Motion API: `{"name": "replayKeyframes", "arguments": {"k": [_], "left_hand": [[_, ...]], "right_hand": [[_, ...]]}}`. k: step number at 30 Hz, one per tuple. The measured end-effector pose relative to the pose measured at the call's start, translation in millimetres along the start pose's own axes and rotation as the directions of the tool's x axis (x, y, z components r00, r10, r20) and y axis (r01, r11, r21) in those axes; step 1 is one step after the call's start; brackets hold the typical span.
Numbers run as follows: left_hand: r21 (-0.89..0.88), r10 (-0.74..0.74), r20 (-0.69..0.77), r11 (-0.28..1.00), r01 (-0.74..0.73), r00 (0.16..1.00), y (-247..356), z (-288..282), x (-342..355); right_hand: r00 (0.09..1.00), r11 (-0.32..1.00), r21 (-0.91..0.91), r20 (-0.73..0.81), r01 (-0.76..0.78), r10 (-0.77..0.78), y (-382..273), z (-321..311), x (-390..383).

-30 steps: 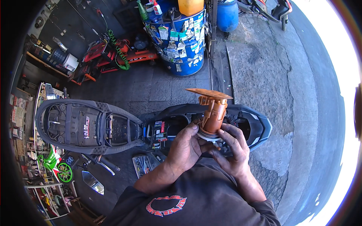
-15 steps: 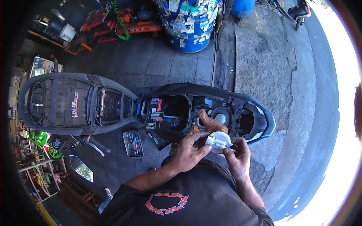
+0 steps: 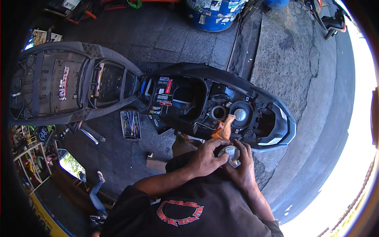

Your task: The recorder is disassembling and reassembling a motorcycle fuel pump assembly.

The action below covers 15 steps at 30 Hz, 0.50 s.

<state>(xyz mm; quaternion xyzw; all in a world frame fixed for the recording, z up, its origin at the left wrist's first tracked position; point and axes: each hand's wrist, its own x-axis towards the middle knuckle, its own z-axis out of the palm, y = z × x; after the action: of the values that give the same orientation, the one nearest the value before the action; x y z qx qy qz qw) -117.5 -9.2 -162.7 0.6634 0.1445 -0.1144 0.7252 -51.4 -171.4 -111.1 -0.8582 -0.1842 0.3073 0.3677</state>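
Note:
Close in front of my body I hold a white round plastic part [image 3: 229, 150] between both hands. From its far side sticks an orange-brown stained flat piece [image 3: 226, 127], apparently joined to it. The fingers of my left hand [image 3: 208, 158] are closed on the part's left side. My right hand [image 3: 244, 166] grips it from the right, with curled fingers. My fingers hide much of the part. Just beyond stands a dark scooter body [image 3: 197, 68] with its seat tipped up. Its exposed inside has a round opening [image 3: 218, 113] and a silver cap [image 3: 240, 115].
The upturned seat [image 3: 81, 79] reaches far left. A tray of tools [image 3: 130, 124] lies on the floor, near a mirror [image 3: 72, 164]. A blue barrel [image 3: 211, 19] stands at the back. Another person's leg [image 3: 97, 195] shows at lower left; a road lies right.
The white part has been turned and drawn a little nearer, more covered by my fingers. Its orange-brown piece now points away. My view has shifted too.

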Motion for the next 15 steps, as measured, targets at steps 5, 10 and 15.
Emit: {"name": "replayKeyframes", "arguments": {"k": [5,10,15], "left_hand": [[-0.006,0.009,-0.048,1.0,-0.009,0.999,0.1,2.1,3.1],[-0.481,-0.146,-0.147,0.875,0.058,0.978,-22.3,-2.5,0.0],[-0.438,-0.153,-0.053,0.892,0.115,0.987,-26.8,-5.0,-0.4]], "right_hand": [[0.938,0.805,0.498,0.058,-0.323,0.341,15.7,15.8,3.5],[0.923,0.64,0.689,0.118,-0.342,0.366,19.3,11.2,13.8],[0.943,0.685,0.664,0.103,-0.301,0.315,17.5,14.4,18.0]]}}
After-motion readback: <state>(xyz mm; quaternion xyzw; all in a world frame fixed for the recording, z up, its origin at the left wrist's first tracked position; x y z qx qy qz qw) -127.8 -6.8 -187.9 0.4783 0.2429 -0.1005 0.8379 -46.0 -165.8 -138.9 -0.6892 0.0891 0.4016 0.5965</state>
